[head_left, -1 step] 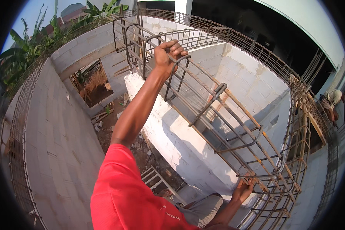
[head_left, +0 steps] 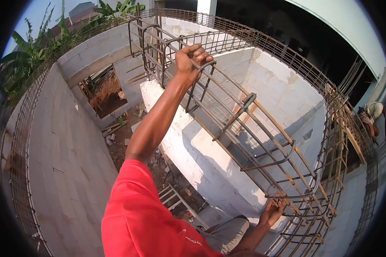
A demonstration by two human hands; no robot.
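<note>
Left hand [head_left: 193, 58] fisted tight round rebar cage [head_left: 244, 128] stirrup; right hand [head_left: 272, 212] clasped on lower bar.

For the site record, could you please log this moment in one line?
left hand: gripping steel bar | right hand: holding cage near wall

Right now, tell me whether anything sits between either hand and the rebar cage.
Nothing visible does. The left hand is closed around a stirrup of the rebar cage atop the white block wall; the right hand grips a lower stirrup directly.
</note>
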